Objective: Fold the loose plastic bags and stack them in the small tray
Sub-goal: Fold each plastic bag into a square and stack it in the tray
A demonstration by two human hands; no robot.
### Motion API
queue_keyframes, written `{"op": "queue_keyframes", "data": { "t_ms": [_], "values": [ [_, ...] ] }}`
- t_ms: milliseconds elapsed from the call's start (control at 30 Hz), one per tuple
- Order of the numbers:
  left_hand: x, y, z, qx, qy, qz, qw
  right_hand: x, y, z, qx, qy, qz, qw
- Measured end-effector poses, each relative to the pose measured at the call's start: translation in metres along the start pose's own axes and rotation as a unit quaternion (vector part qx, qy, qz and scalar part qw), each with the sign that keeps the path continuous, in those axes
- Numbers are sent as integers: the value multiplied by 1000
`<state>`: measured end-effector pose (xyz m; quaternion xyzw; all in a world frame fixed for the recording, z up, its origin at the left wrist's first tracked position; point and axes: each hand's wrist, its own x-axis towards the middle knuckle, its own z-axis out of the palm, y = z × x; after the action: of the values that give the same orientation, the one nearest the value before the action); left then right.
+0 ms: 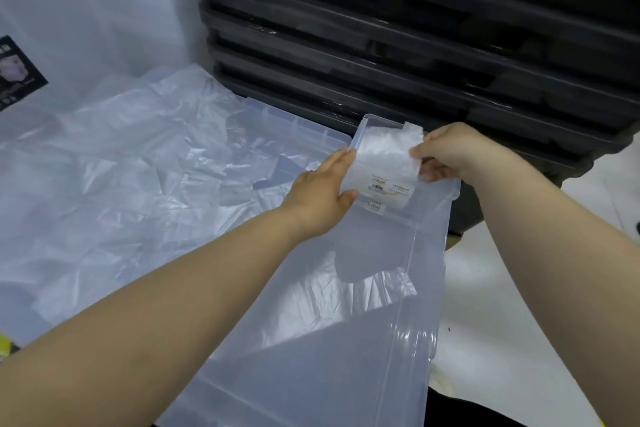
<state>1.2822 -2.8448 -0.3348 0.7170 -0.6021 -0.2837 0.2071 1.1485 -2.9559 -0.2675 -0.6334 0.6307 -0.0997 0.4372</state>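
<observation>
In the small tray (pixel 358 133), right hand (pixel 446 152) pinches folded bag (pixel 381 152); left hand (pixel 322 191) grips the tray.

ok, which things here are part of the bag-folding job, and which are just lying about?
Job: small tray, folded bag in it, loose bags left of it, left hand and right hand at the tray.
Lying about: big clear bin, black crates, black card.
</observation>
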Motion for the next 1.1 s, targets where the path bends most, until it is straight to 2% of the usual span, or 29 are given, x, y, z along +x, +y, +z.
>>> {"op": "queue_keyframes", "data": {
  "t_ms": [200, 367, 500, 567, 667, 767, 900, 1100],
  "values": [
    [1, -2, 1, -4, -3, 3, 1000, 8, -2, 5, -122, 18, -18, 992],
    [3, -3, 1, 7, -3, 6, 1000, 13, -2, 1, -255, 51, -57, 964],
    [4, -4, 6, -9, 2, 9, 1000, 12, -4, -12, -279, 115, -99, 948],
    [4, -5, 7, -18, 3, 8, 1000, 11, -4, -15, -218, 133, -144, 956],
    [5, -5, 7, -25, 0, 5, 1000, 9, -7, -5, -120, 63, -189, 973],
    [4, -5, 7, -27, -2, 5, 1000, 13, -11, 11, -79, -13, -157, 984],
    [4, -5, 4, -26, -5, 7, 1000, 23, -8, 27, -109, -76, -117, 984],
    [6, -6, 2, -6, -14, 7, 1000, 33, -2, 41, -163, -69, -108, 978]
  ]
}}
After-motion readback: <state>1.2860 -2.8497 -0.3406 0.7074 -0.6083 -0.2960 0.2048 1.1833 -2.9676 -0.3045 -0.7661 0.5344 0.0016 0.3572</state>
